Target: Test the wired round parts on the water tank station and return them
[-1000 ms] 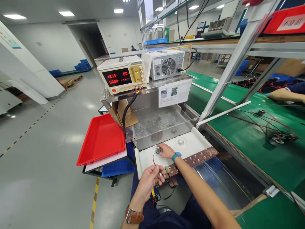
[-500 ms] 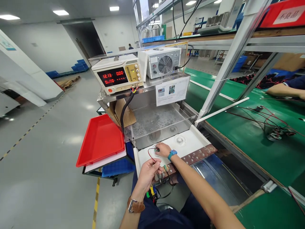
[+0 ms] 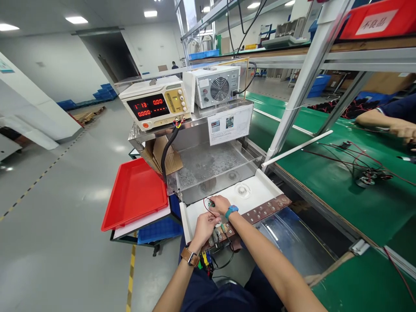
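My right hand (image 3: pixel 221 204) is closed on a small green circuit board (image 3: pixel 211 203) at the white tray (image 3: pixel 225 191); its fingers cover part of it. A thin wire (image 3: pixel 205 200) loops from the board towards my left hand (image 3: pixel 204 226). The left fingers pinch that wire near a small white connector (image 3: pixel 218 224), just above the brown strip (image 3: pixel 260 213) with rows of metal studs. Beside them a green clip (image 3: pixel 223 228) with a black lead sits on the strip. Yellow, blue and green leads (image 3: pixel 206 260) hang below it.
A power supply (image 3: pixel 156 104) with red digits and a grey fan unit (image 3: pixel 219 88) stand on the metal shelf ahead. At left is a red tray (image 3: pixel 136 193). On the green bench (image 3: pixel 308 186) lie wired parts (image 3: pixel 370 175); another person's arm (image 3: pixel 380 121) is there.
My left hand has moved up and forward, closer to my right hand, bringing the wire end over the studded strip. My right hand keeps the board at the tray. The view has shifted slightly.
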A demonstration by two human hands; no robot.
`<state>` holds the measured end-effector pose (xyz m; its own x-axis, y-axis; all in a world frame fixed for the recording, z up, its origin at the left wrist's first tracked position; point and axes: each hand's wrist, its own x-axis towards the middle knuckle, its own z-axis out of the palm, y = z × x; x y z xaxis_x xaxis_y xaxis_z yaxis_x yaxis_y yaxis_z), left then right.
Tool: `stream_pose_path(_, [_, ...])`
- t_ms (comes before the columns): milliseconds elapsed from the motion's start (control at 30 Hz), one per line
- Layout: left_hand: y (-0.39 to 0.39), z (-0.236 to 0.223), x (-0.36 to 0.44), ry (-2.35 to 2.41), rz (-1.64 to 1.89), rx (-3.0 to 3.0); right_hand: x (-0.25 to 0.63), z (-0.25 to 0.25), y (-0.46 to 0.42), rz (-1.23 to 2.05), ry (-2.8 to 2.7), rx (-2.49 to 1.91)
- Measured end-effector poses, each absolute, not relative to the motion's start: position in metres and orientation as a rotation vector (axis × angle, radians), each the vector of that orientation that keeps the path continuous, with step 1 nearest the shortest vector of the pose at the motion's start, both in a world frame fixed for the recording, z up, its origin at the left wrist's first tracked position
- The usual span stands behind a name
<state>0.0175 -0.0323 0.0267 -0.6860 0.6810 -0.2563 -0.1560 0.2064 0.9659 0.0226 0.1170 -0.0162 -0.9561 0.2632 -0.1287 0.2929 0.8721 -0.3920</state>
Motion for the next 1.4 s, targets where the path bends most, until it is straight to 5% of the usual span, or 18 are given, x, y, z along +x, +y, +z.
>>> stream_pose_path(1400, [-0.030,0.015,0.018,1.731,1.526,0.375,0.020,-0.019,0.113,-0.696,2.983,0.501])
